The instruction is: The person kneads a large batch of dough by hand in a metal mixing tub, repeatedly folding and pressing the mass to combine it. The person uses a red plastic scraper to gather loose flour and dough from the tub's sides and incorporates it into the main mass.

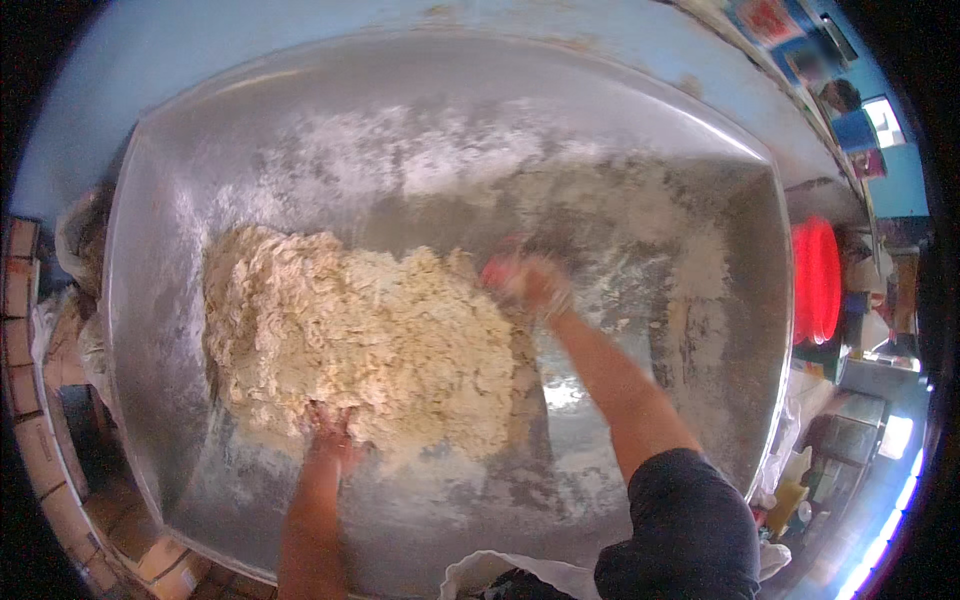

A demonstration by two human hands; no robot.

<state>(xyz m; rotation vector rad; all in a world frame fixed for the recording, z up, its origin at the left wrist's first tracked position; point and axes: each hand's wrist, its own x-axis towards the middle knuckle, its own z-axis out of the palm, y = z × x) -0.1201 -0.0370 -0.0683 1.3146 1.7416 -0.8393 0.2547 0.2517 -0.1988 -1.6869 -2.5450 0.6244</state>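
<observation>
A large, lumpy mass of pale dough (360, 340) lies in the left and middle of a wide metal trough (600, 510). At the dough's near edge, my left hand (333, 435) rests against it with fingers apart, their tips partly sunk in or dusted with dough. My right hand (540, 285), smeared by motion, is closed on a red dough scraper (498, 271) at the dough's upper right edge. Much of the scraper is hidden by the hand and the blur.
Flour and dough residue coat the trough's floor and sloping walls. Beyond its right rim stand red round tubs (815, 280) and a cluttered shelf. A blue wall (300, 40) runs behind the far rim. Sacks (85, 235) lean by the left side, above a tiled floor (45, 450).
</observation>
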